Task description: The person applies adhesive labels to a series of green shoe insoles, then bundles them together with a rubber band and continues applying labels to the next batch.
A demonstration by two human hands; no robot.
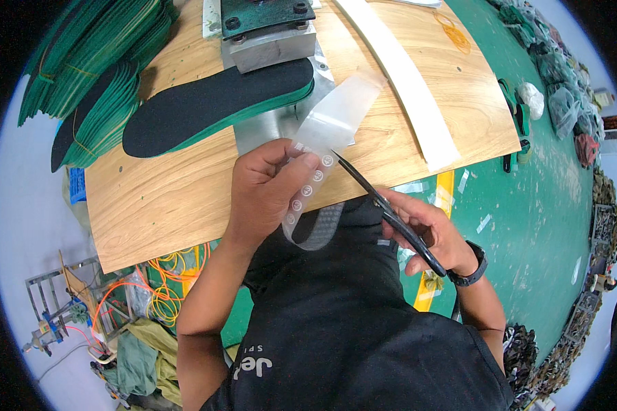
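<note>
My left hand (pixel 257 188) pinches a translucent plastic strip (pixel 339 109) printed with small white round marks. One end of the strip spreads over the table toward the far side, and the rest loops down in front of my dark clothing. My right hand (pixel 428 229), with a black watch on its wrist, holds black scissors (pixel 408 234). The tips of their blades lie at the strip's right edge, close to my left fingertips. Whether the blades have cut into the plastic, I cannot tell. Beyond my left hand lies a small stack of black-topped green insoles (pixel 219 103).
A metal block fixture (pixel 274 48) with a bolted green plate stands at the table's far side. Bundled insoles (pixel 99 55) pile up at far left. A long white strip (pixel 408 82) curves across the wooden table (pixel 158 226). Orange hoses (pixel 164 288) lie below, at left.
</note>
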